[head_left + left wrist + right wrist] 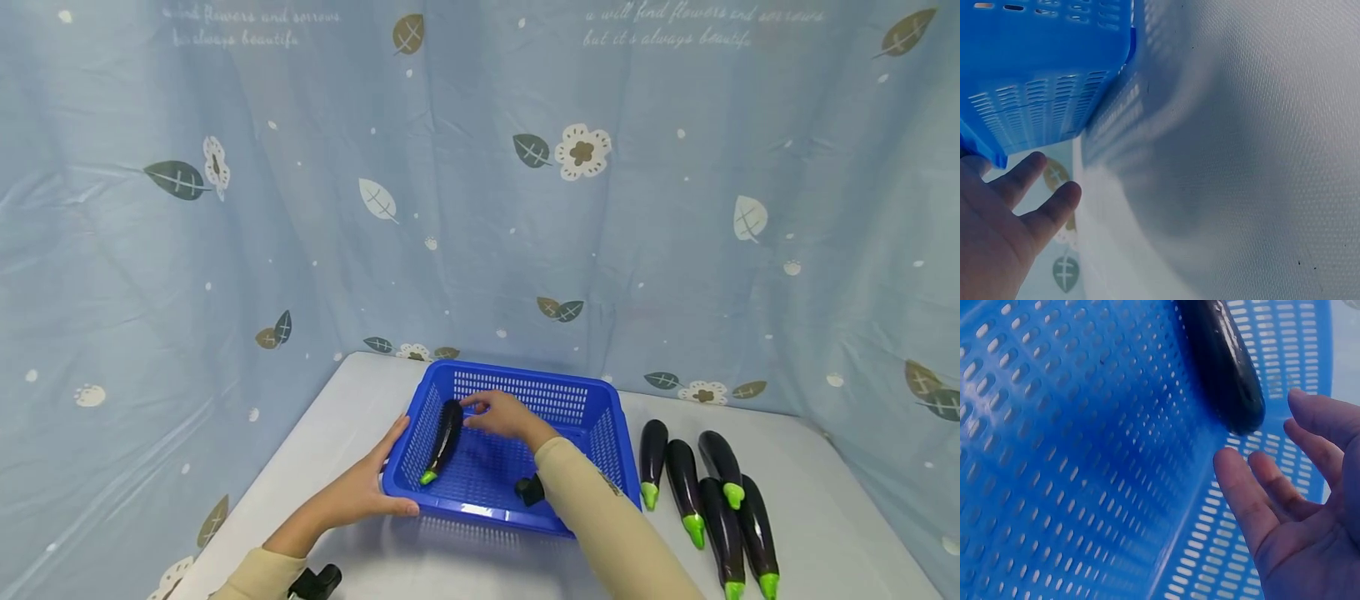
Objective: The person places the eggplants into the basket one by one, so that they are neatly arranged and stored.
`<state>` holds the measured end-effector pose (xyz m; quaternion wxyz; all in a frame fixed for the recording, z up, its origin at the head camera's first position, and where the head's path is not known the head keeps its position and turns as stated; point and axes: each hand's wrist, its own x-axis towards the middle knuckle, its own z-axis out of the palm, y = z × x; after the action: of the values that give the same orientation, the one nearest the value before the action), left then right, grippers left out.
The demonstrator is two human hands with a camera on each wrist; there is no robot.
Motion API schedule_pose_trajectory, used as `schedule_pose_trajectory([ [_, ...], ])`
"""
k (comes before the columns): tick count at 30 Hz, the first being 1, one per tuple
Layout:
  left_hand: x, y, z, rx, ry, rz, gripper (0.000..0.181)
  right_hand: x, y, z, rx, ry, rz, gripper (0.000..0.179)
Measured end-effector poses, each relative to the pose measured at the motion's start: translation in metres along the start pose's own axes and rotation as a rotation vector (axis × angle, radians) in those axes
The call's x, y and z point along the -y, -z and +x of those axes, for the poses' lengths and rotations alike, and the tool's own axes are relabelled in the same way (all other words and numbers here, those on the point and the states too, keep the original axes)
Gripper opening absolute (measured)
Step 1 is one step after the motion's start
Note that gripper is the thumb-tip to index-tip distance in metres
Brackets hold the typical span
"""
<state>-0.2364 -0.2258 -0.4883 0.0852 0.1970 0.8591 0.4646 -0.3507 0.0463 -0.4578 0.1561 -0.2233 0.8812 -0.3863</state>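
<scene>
A blue plastic basket point(510, 517) has one dark eggplant point(447, 437) lying along its left side, green stem end towards the front. My left hand point(367, 483) rests at the basket's front left corner, thumb by the front rim and straight fingers along the left rim. Spread fingers point(1054, 212) show below the rim in the left wrist view. My right hand point(501, 412) reaches inside the basket, just right of the eggplant's far end. With fingers parted and nothing between them, the right hand point(1304, 500) appears beside the eggplant's rounded tip point(1244, 412) in the right wrist view.
Right of the basket, several more eggplants point(684, 483) lie on the white table point(817, 483), one resting across others. A blue patterned curtain point(465, 208) hangs behind and along the left side of the table.
</scene>
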Motion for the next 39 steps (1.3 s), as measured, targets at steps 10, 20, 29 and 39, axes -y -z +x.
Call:
schedule_pose_trajectory([
  [10,-0.001,0.001,0.000,-0.008,-0.019,-0.003,0.129,-0.002,0.013,-0.013,-0.026,0.012,0.050,0.041],
  [20,-0.002,0.001,0.000,0.006,-0.022,0.000,0.129,-0.009,0.026,-0.027,-0.069,-0.025,0.067,0.038],
  [29,0.000,0.001,0.000,0.009,-0.031,0.015,0.128,-0.015,0.049,-0.043,-0.133,-0.048,0.030,0.037],
  [39,0.001,0.000,-0.002,0.011,-0.047,0.009,0.127,-0.032,0.066,-0.057,-0.179,-0.063,0.025,0.037],
])
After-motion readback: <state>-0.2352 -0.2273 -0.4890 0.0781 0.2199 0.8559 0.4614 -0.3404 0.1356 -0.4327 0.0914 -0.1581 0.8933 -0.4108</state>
